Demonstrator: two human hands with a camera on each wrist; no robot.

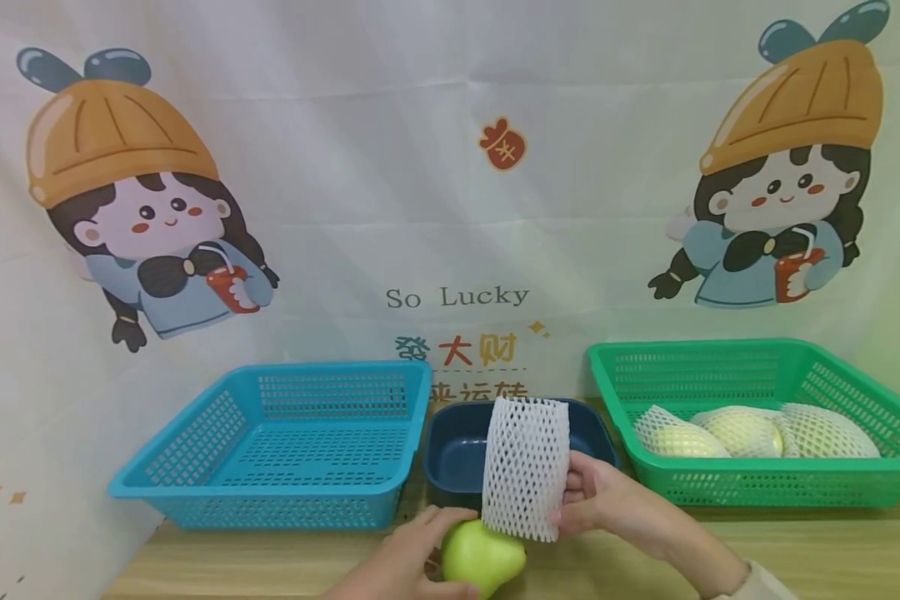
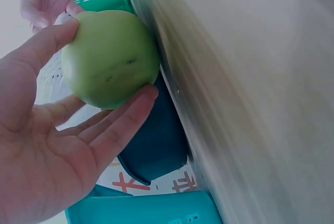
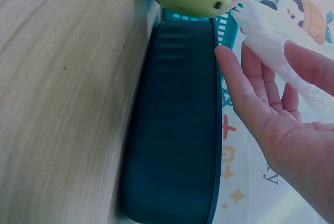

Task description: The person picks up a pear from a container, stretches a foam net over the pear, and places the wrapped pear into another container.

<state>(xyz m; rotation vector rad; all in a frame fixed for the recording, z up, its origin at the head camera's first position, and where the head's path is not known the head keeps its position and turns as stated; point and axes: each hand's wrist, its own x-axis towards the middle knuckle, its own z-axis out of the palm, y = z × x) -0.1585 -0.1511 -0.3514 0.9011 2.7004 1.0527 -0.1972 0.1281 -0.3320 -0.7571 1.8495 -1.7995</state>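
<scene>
My left hand (image 1: 412, 557) holds a green pear (image 1: 483, 557) low over the front of the table, thumb on one side and fingers on the other. In the left wrist view the rounded bottom of the pear (image 2: 112, 57) faces the camera, with small dark marks on it. My right hand (image 1: 622, 504) pinches a white foam net sleeve (image 1: 527, 467) by its right side, between thumb and fingers. The sleeve stands upright, its lower edge right at the top of the pear. In the right wrist view the sleeve (image 3: 271, 46) lies beyond the fingers.
Behind the hands stands a dark blue basin (image 1: 453, 450), partly hidden by the sleeve. A blue basket (image 1: 270, 504) with nothing in it is on the left. The green basket (image 1: 780, 483) on the right holds several net-wrapped pale fruits (image 1: 742, 431). A printed cloth (image 1: 345, 167) hangs behind.
</scene>
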